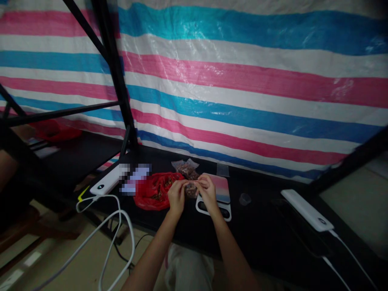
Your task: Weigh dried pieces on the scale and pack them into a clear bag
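Observation:
Between my two hands hangs a small clear plastic bag (190, 190) with brownish bits inside. My left hand (177, 196) pinches its top edge from the left, and my right hand (207, 190) pinches the same edge from the right. Just left of my left hand lies an open red plastic bag (145, 205) holding loose brown pieces. Under and beside my right hand is a kitchen scale (223, 192) with a pink and blue top and a white handle end. Several filled clear bags (189, 169) lie behind my hands.
A small clear cup (245, 199) and a flat clear bag (223, 169) rest on the black table (251, 242). White power banks with cables lie left (109, 180) and right (307, 210). A black metal post (117, 81) rises at left. Another person's arm (7, 167) shows at far left.

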The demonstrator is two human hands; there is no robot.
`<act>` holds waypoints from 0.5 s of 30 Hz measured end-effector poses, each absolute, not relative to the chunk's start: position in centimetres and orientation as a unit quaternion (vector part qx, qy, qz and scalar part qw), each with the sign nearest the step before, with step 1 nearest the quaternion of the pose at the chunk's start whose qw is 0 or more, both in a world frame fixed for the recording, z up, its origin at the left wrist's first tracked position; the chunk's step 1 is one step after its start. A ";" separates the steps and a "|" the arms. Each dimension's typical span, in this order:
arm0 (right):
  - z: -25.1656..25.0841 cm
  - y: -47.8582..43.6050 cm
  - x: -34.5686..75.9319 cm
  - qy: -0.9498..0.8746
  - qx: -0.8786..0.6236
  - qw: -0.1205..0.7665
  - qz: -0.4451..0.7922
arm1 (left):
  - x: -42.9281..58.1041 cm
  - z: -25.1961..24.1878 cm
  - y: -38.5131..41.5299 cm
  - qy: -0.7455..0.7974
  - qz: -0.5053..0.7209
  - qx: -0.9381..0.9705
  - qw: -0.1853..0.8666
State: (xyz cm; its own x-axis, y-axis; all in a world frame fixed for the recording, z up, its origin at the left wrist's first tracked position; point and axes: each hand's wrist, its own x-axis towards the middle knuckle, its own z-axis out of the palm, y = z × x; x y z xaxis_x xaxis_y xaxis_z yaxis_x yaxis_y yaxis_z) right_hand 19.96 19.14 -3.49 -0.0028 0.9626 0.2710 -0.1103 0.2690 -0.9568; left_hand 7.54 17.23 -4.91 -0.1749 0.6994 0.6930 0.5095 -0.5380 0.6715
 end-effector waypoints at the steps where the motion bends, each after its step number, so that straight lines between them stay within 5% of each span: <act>1: -3.5 19.1 20.0 -0.542 -0.392 0.586 0.456 | 7.5 -5.0 17.2 0.464 0.604 0.644 0.078; 15: -2.6 22.7 18.8 -0.470 -0.419 0.635 0.447 | 7.9 -5.1 17.8 0.549 0.678 0.482 0.078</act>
State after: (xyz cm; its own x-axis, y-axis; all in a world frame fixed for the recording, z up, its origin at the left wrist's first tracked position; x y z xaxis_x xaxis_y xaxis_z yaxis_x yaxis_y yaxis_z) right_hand 18.80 22.70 -2.64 0.1583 0.9621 0.2220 -0.1749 0.2486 -0.9527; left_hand 7.92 17.81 -5.10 -0.5235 0.6350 0.5681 0.4237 -0.3844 0.8201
